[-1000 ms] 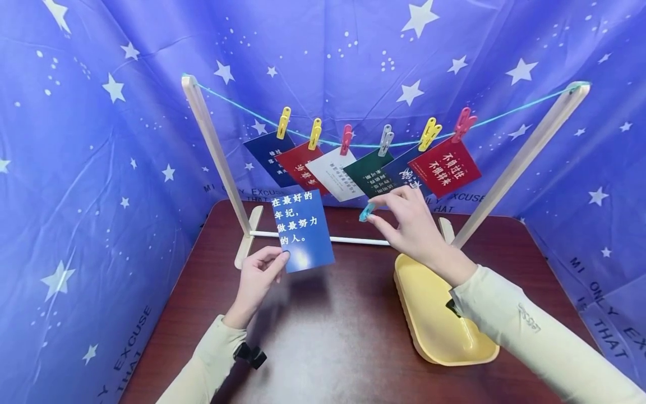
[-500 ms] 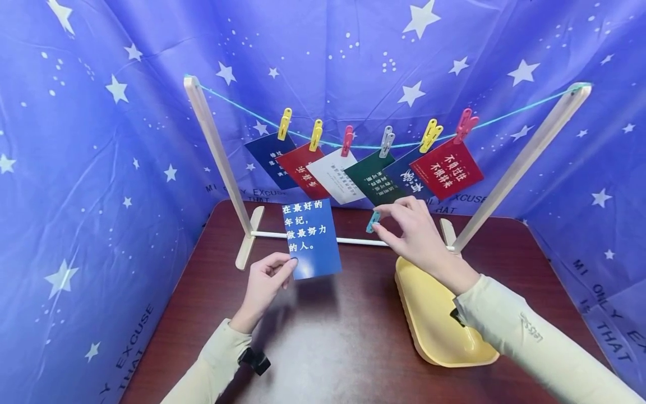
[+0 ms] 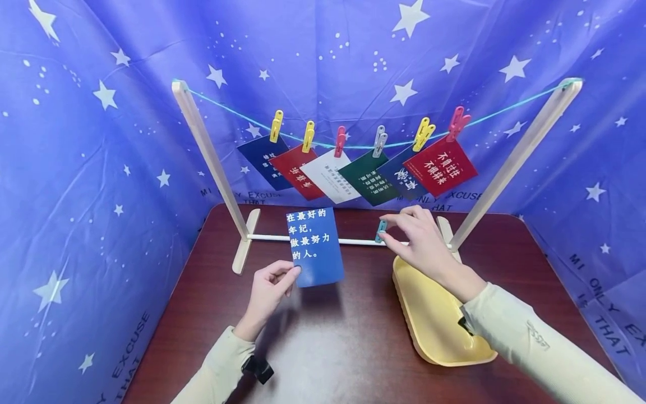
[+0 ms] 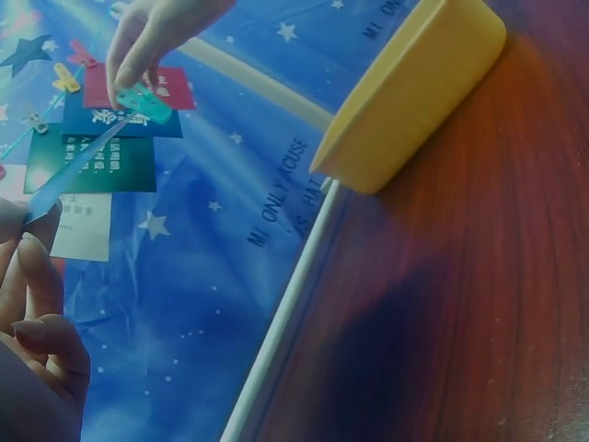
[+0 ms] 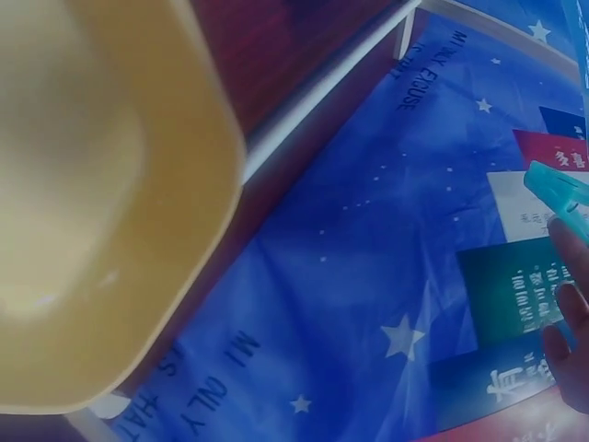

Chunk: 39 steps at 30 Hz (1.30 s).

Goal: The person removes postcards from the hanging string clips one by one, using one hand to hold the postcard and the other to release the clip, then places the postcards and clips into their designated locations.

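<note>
My left hand (image 3: 270, 289) pinches a blue card (image 3: 319, 269) with white writing by its lower left corner, its printed face towards the head camera. Edge-on, the same card (image 4: 78, 173) shows as a thin strip in the left wrist view. To its right, my right hand (image 3: 421, 238) holds a teal clothespin (image 3: 381, 231) between thumb and fingertips, a short gap from the card. Beyond both hands a teal string (image 3: 229, 105) carries several cards, among them a white card (image 3: 330, 178) and a red card (image 3: 441, 166), each hung by a clothespin such as the pink clothespin (image 3: 340, 141).
Two wooden posts (image 3: 209, 157) hold up the string, joined low down by a white rod (image 3: 267, 237). A yellow tray (image 3: 411, 314) stands on the dark red table (image 3: 202, 320) under my right forearm. A blue star-patterned cloth (image 3: 323, 33) surrounds the table.
The card in my left hand has come lower and slightly to the right. My right hand has also lowered, and the clothespin in it has turned more upright.
</note>
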### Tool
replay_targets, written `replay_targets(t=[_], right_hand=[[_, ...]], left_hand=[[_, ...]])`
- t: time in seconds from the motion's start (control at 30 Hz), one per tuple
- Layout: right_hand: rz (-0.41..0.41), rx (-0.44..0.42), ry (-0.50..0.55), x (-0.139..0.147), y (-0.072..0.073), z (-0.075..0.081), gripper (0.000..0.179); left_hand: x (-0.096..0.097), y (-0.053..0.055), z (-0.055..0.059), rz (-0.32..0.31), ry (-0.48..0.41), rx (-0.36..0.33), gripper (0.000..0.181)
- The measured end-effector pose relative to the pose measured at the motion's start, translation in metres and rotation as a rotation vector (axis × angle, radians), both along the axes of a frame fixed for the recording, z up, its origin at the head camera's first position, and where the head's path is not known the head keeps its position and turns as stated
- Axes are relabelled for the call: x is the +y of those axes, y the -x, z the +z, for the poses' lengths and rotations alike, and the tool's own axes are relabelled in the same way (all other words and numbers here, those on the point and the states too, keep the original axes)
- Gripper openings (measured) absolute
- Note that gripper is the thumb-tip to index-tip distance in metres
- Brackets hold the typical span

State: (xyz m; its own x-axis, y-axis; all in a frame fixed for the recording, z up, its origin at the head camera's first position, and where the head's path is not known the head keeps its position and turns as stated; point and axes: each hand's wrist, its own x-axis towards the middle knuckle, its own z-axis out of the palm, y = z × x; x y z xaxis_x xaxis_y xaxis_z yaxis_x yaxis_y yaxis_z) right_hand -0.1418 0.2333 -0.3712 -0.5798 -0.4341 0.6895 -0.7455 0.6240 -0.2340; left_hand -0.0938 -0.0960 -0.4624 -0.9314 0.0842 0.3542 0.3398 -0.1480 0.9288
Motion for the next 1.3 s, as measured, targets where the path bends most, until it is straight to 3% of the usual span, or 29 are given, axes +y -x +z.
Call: replay_targets(t=[0.3,0.6,0.93,1.3], right_hand=[[-0.04,-0.033,-0.015,0.016,-0.007,-0.013,0.032],[-0.081,-0.04,-0.028,0.032,-0.013,-0.028,0.029],[-0.159,-0.128,-0.033,0.049,-0.021,-0.046,0.027],[-0.191,-0.147,-0.064,0.06,-0.03,-0.072,0.025]], left_hand=[[0.002,-0.002,-0.008,0.003,0.063,-0.05,0.007],[0.007,-0.005,-0.015,-0.015,0.054,-0.105,0.008],[0.01,-0.005,-0.022,-0.028,0.087,-0.143,0.008],[0.01,-0.006,-0.034,-0.068,0.099,-0.19,0.012]])
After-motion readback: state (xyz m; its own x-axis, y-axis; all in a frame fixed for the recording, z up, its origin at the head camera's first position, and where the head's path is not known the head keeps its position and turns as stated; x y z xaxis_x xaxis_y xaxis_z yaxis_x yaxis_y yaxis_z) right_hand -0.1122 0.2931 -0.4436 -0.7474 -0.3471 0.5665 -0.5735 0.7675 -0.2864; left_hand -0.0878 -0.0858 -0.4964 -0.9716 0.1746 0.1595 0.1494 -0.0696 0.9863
